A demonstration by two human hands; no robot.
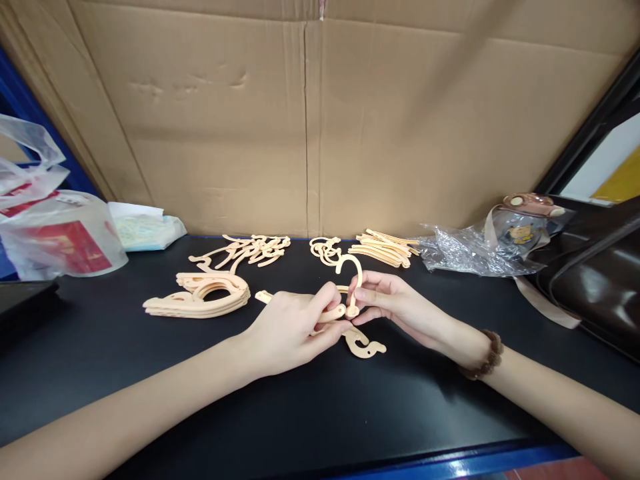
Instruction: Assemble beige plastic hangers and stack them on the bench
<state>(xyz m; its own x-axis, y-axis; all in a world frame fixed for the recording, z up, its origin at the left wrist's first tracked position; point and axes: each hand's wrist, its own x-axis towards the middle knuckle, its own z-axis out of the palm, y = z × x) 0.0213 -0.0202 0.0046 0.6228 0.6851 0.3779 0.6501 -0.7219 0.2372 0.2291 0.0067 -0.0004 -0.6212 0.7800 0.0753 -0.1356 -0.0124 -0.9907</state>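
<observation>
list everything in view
Held hook: one, beige, centre
Held pieces: count unclear, beige, centre
Stacked pieces: several, beige, left
Curved pieces: many, beige, back left
Hooks: several, beige, back centre
Strips: many, beige, back right
Film heap: one, clear, right
Bottle: one, clear and brown, right
Bag: one, brown, right
Plastic bag: one, whitish, left
Soft pack: one, pale, left
Flat object: one, black, left
Cardboard: one, brown, back
Table: one, black, below
Bracelet: one, brown, right wrist
Left hand: one, centre
Right hand: one, centre

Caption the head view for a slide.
Left hand grips a beige piece; right hand holds a curved hook beside it, black table below.
</observation>
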